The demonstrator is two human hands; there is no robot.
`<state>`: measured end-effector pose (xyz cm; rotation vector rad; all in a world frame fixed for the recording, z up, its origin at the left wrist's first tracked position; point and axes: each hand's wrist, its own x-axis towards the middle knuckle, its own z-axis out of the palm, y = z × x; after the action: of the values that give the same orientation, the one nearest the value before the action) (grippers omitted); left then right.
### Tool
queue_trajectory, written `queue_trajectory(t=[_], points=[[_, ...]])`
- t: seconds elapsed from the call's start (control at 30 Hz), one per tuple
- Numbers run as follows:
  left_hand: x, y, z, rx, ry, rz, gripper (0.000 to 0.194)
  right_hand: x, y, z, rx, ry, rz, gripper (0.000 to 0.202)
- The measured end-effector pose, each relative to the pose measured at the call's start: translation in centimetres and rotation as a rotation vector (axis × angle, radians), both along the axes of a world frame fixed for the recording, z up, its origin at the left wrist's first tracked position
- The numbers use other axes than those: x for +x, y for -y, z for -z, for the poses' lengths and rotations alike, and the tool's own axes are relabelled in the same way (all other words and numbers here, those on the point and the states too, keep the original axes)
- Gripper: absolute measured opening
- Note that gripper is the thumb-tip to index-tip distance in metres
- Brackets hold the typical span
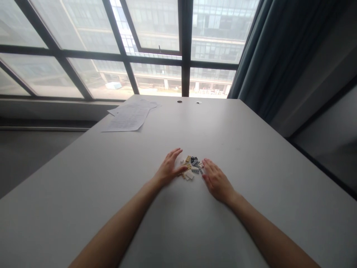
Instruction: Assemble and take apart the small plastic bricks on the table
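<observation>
Several small building bricks lie in a loose cluster on the white table [173, 223]. Among them are tan bricks [187, 159], a dark brick [194, 160], a grey brick [195, 170] and a white flat piece [190, 174]. My left hand [169, 168] is at the cluster's left side, fingers and thumb apart, its thumb reaching over the tan and white pieces. On the right side, my right hand [217, 181] rests with its fingers stretched out, fingertips at the edge of the pieces. Neither hand grips a brick.
Printed sheets of paper [129, 116] lie at the table's far left. Two round cable holes [179, 101] are near the far edge. Beyond stands a window with dark frames [186, 48], and a dark curtain [267, 59] hangs at the right.
</observation>
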<state>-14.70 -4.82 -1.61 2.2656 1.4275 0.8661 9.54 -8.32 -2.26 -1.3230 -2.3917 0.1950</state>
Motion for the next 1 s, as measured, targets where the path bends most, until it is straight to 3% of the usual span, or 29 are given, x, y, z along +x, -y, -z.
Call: queue_trajectory(t=[0.13,0.3,0.67,0.73,0.9,1.0], points=[[-2.5,2.7,-0.1,0.005,-0.081,0.029,0.059,0.1,0.6,0.2,-0.050,0.027,0.045,0.050],[-2.0,3.4,-0.2,0.063,-0.157,-0.026,0.027,-0.8,0.2,0.1,-0.094,0.043,0.088,0.047],[-1.2,3.6,-0.3,0.091,-0.208,-0.122,0.021,-0.7,0.8,-0.5,0.036,-0.015,0.083,0.045],[-1.0,3.7,-0.3,0.095,-0.222,-0.144,0.024,-0.8,1.3,-0.7,0.083,-0.028,0.046,0.043],[-0.5,3.9,-0.3,0.112,-0.259,-0.211,0.025,-2.2,2.7,-0.6,0.230,-0.031,-0.229,0.031],[-0.2,4.0,-0.4,0.122,-0.270,-0.248,0.023,-3.1,3.1,-0.5,0.235,-0.021,-0.236,0.030]])
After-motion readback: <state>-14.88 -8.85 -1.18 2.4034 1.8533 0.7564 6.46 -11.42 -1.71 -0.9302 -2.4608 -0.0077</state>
